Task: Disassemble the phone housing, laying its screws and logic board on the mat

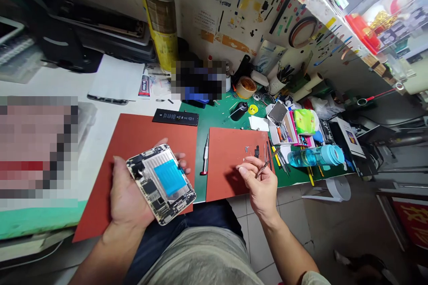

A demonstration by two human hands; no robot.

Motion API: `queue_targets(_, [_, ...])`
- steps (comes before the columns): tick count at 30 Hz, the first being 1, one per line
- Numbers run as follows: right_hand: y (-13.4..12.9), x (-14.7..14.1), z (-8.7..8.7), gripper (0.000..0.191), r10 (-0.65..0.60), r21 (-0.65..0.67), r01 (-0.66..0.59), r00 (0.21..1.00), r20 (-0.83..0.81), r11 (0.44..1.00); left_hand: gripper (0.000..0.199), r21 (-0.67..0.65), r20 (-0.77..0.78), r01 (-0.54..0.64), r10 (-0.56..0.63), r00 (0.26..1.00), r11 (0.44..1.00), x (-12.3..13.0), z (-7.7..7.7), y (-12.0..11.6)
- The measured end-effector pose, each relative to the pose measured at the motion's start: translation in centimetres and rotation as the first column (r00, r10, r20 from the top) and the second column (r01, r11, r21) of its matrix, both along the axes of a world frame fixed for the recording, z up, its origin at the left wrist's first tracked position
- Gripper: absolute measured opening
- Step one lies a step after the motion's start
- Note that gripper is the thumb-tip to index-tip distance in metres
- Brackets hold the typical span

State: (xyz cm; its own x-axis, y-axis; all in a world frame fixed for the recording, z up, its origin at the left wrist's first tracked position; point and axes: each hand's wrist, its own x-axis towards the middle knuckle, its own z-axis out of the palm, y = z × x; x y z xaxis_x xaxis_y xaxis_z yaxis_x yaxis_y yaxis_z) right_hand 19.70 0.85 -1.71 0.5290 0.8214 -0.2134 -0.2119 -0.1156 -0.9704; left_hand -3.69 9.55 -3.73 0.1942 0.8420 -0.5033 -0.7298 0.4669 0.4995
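Note:
My left hand [125,193] is cupped under an opened phone [152,193], its fingers wrapped round the far edge. The phone is tilted with its inside up. A blue sheet [170,177] covers part of its bare metal middle, and boards line the edges. My right hand [264,185] is over the right red mat [222,178], its fingers closed around a thin metal tool [265,165] that slants up to the right. Whether anything small sits at the thumb tip I cannot make out. Tiny dark parts [256,151] lie on the mat near that hand.
A precision screwdriver [205,156] lies between the two mats. A black phone battery [175,117] rests on the left mat's [115,160] far edge. Farther right are a box of tools [284,129] and a blue water bottle [316,156]. A spray can [163,22] stands by the wall.

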Motion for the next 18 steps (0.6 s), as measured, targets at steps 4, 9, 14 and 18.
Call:
queue_targets(4, [-0.4,-0.5,0.2,0.039,-0.003,0.007,0.002,0.997,0.083,1.0,0.081,-0.004,-0.021,0.002,-0.002,1.0,1.0,0.0,0.1,0.0])
queue_targets(9, [-0.7,-0.6,0.1,0.04,0.01,-0.015,-0.008,0.995,0.095,1.0,0.083,-0.014,-0.037,-0.005,0.005,0.999,1.0,0.1,0.4,0.0])
queue_targets(14, [0.1,2.1,0.1,0.034,0.087,-0.054,-0.073,0.95,0.3,0.996,0.083,-0.014,-0.011,-0.005,0.004,1.0,1.0,0.3,0.7,0.0])
queue_targets(18, [3.2,7.6,0.1,0.028,0.208,-0.159,-0.144,0.819,0.534,0.977,0.084,-0.012,-0.029,0.0,-0.001,1.0,1.0,0.1,0.4,0.0])
